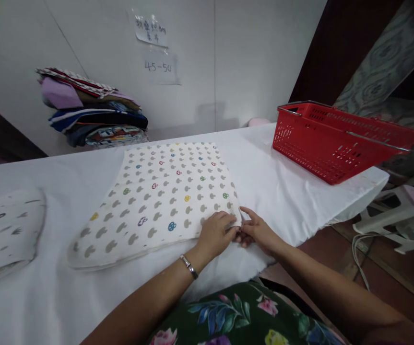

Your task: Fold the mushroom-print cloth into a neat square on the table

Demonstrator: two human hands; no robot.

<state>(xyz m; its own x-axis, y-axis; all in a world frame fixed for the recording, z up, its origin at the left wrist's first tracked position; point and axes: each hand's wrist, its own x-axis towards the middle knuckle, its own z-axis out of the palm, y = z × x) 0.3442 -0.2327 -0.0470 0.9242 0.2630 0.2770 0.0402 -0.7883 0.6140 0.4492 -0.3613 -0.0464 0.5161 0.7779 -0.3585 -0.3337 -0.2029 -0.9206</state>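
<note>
While one spotted cloth (159, 196) lies flat mid-table (282, 191), its length running from near left towards the far wall, the left hand (216, 235) and right hand (259, 232) both pinch its near right corner by the table's front edge, bare tabletop separating it from one red basket (336, 139), one folded cloth (5, 230) and one stack (91, 115).

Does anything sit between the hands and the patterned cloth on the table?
Nothing visible does. The left hand rests on the near right corner of the patterned cloth, and the right hand touches that corner's edge.
</note>
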